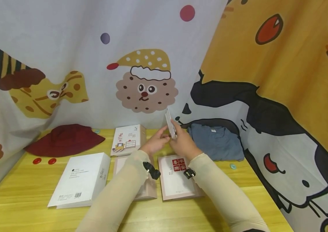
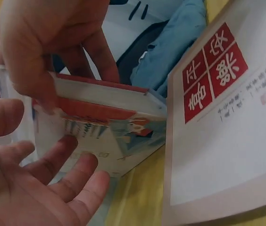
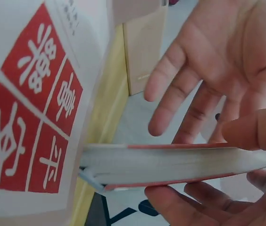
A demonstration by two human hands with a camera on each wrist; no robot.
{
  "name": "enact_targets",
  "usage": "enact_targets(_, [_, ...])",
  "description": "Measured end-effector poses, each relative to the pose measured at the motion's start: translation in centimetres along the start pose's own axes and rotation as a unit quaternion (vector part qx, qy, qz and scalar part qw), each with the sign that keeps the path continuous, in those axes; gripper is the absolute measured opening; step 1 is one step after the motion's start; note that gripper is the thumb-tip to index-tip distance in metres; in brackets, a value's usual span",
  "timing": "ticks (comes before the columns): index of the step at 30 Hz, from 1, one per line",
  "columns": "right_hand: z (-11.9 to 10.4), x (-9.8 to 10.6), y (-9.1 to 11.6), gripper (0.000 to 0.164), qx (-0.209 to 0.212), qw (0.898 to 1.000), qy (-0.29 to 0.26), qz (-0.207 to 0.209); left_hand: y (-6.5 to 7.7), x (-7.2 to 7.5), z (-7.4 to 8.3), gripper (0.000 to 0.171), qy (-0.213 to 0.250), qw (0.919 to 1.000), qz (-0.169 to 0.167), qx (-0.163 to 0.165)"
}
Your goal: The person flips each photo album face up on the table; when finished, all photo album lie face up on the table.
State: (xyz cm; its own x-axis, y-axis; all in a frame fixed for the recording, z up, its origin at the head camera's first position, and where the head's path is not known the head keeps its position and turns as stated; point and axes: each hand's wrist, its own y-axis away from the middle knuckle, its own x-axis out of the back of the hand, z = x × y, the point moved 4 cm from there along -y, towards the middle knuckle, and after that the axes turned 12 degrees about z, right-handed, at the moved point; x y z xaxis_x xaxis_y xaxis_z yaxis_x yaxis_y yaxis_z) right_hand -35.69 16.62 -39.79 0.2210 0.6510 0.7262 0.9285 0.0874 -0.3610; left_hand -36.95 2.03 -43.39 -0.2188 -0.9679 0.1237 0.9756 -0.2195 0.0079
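My right hand (image 1: 184, 143) grips a book (image 3: 180, 165) with red edging and pale pages, its thumb on one cover and its fingers on the other. The book (image 2: 123, 125) stands on edge over the table, and one cover carries a blue and red illustration. My left hand (image 2: 43, 179) is beside that illustrated cover, fingers loosely extended and the fingertips close to its surface. Below the hands lies a white book (image 1: 172, 183) with a pink border and a red block of white characters. A pink-edged book (image 1: 148, 188) lies partly hidden under my left forearm.
At the left lies a thick white book (image 1: 80, 177); behind it is a white box-like book (image 1: 127, 140) with a small drawing. A dark red hat (image 1: 65, 140) and a folded blue-grey shirt (image 1: 216, 141) flank them. Red buttons (image 1: 52, 161) and a teal button (image 1: 233, 166) lie on the wooden table (image 1: 140, 219).
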Motion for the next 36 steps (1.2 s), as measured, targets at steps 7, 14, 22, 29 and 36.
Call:
enact_targets(7, [1.4, 0.7, -0.1, 0.096, -0.118, 0.987, -0.107, 0.036, -0.1, 0.6, -0.6, 0.069, -0.109, 0.9934, -0.037, -0.002])
enact_targets(14, [4.7, 0.8, 0.0, 0.087, -0.220, 0.966, -0.137, 0.007, -0.1, 1.6, -1.1, 0.072, -0.182, 0.9821, -0.046, 0.012])
enact_targets(22, [7.3, 0.9, -0.5, 0.087, -0.209, 0.977, -0.017, -0.041, 0.2, 2.2, -1.4, 0.077, -0.172, 0.9834, -0.018, 0.056])
enact_targets(29, [8.2, -0.4, -0.5, 0.092, -0.219, 0.970, -0.043, -0.097, 0.3, 2.5, -1.7, 0.081, -0.117, 0.9900, 0.002, 0.079])
enact_targets(36, [8.0, -0.8, -0.6, 0.087, -0.236, 0.963, -0.060, -0.118, 0.8, 3.5, -1.6, 0.081, -0.126, 0.9884, 0.005, 0.084])
